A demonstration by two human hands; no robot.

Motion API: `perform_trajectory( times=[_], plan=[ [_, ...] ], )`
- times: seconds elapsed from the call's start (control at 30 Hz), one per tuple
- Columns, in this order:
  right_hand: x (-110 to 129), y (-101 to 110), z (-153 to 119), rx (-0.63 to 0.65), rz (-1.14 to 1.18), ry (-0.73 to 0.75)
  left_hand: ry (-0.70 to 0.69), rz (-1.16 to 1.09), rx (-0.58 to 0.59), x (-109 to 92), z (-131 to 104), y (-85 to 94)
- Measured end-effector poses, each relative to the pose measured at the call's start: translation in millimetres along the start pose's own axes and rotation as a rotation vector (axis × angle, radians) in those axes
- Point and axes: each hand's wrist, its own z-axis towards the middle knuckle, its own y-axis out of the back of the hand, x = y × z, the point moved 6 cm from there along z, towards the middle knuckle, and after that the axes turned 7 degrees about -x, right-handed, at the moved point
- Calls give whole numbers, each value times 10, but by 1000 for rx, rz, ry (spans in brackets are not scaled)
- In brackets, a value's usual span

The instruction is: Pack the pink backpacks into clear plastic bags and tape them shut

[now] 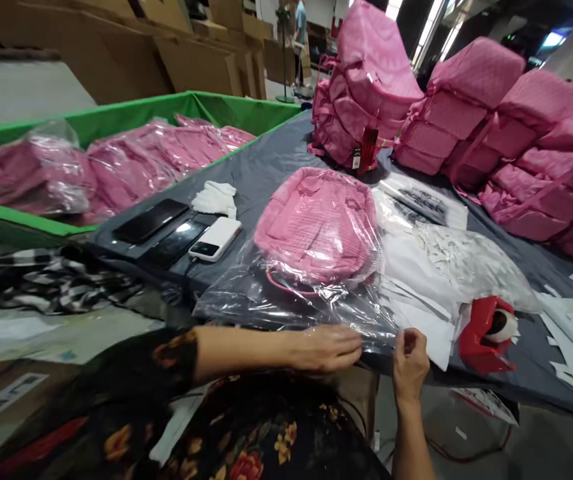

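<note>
A pink backpack [316, 227] lies on the dark table inside a clear plastic bag [246, 303], whose loose end reaches toward the table's near edge. Along that loose end my left hand [327, 347] rests flat, its fingers stretched out and together. At the bag's near right corner, my right hand [410, 365] pinches the plastic between thumb and fingers. Right of the backpack are a stack of clear plastic bags [471, 260] and white sheets [429, 330]. A red tape dispenser [483, 337] stands beyond my right hand.
Several pink backpacks [471, 113] stand along the table's far right side. On the left, a green-edged bin [131, 107] holds bagged pink backpacks. Two dark phones [151, 220], a white power bank [216, 239] and white gloves [215, 199] lie left of the bag. Cardboard boxes [116, 60] stand behind.
</note>
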Motion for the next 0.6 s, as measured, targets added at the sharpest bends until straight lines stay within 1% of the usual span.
perform_trajectory(
  times=[0.03,0.07,0.1,0.13,0.17,0.2,0.27,0.33,0.4,0.47,0.53,0.6],
  plan=[
    [-32,-17,-94,44,-6,-58,-108,33,-74,-185,-235,218],
    [-48,-27,-190,77,-9,-112,-86,122,-179,-248,-458,454],
    [-51,-27,-278,96,-11,-159,20,234,-246,-221,-672,663],
    [-43,-22,-352,105,-13,-193,159,354,-272,-142,-882,838],
    [-29,-15,-407,109,-15,-215,317,485,-278,-32,-1093,988],
    [-16,-9,-442,114,-16,-229,470,600,-257,87,-1307,1107],
    [-18,5,-454,119,-23,-258,749,731,-213,301,-1738,1274],
    [-68,17,-419,128,-25,-307,992,713,-208,436,-2154,1351],
    [-127,37,-377,141,-28,-331,1152,617,-206,448,-2476,1338],
    [-166,52,-370,199,-20,-320,1225,529,-218,320,-2661,1296],
    [-184,75,-415,303,-8,-303,1294,459,-198,105,-2770,1255],
    [-189,118,-485,425,22,-306,1397,385,-158,-119,-2886,1236]
  ],
)
